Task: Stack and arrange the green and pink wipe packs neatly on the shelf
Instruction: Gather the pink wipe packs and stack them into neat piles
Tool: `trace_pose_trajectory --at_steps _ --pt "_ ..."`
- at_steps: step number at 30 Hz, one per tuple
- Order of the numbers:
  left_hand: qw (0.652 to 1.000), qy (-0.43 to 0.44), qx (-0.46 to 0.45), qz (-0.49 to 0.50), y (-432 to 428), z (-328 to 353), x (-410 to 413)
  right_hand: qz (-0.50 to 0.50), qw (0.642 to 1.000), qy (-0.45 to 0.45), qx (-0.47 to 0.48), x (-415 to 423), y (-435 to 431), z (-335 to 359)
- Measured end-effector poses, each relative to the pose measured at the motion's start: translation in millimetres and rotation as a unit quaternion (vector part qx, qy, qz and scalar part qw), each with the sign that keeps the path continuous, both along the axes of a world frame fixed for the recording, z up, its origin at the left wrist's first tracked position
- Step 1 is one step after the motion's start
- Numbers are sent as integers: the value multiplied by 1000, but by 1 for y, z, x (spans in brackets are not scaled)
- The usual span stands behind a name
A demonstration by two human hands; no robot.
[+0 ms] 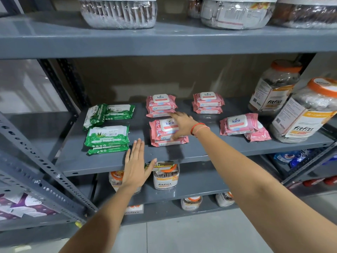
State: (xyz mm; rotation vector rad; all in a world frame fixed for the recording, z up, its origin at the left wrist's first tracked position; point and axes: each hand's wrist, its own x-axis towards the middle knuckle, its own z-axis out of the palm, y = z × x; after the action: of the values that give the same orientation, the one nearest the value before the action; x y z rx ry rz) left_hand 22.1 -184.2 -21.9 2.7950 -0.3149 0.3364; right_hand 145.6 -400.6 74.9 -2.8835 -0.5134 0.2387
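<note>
On the grey middle shelf [182, 152] lie green wipe packs at the left: a front stack [106, 136] and a looser back group [109, 113] with one pack tilted on its side. Pink wipe packs sit in stacks: front centre [162, 134], back centre [160, 105], back right [207, 102] and a skewed pair at the right [238, 124]. My right hand [182, 125] rests flat on the front centre pink stack, fingers spread, one fingertip near the back centre stack. My left hand [135, 165] hovers flat and open over the shelf's front edge, beside the green front stack.
Large clear jars with orange lids [302, 114] stand at the shelf's right end. Wrapped tubs [118, 13] fill the shelf above. Smaller jars [166, 177] sit on the shelf below. A perforated grey upright [45, 172] runs at the left.
</note>
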Motion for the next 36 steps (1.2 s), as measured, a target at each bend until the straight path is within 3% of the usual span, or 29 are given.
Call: trace_pose_trajectory --at_steps 5,14,19,27,32,36 --pt "997 -70 -27 -31 -44 11 -1 -21 999 -20 45 -4 -34 6" --pt "981 -57 -20 -182 -130 16 9 -97 991 -22 92 -16 -121 5" --pt "979 -19 -19 -200 -156 0 16 -168 985 -45 -11 -17 -168 -1" --pt "979 4 92 -184 -168 -22 35 -193 953 -27 -230 -17 -213 -8" --pt "978 -7 111 -178 -168 -27 38 -171 954 -44 -244 -12 -217 -6" --pt "977 -9 115 -179 -169 -26 38 -199 963 -47 -174 -10 -208 -6"
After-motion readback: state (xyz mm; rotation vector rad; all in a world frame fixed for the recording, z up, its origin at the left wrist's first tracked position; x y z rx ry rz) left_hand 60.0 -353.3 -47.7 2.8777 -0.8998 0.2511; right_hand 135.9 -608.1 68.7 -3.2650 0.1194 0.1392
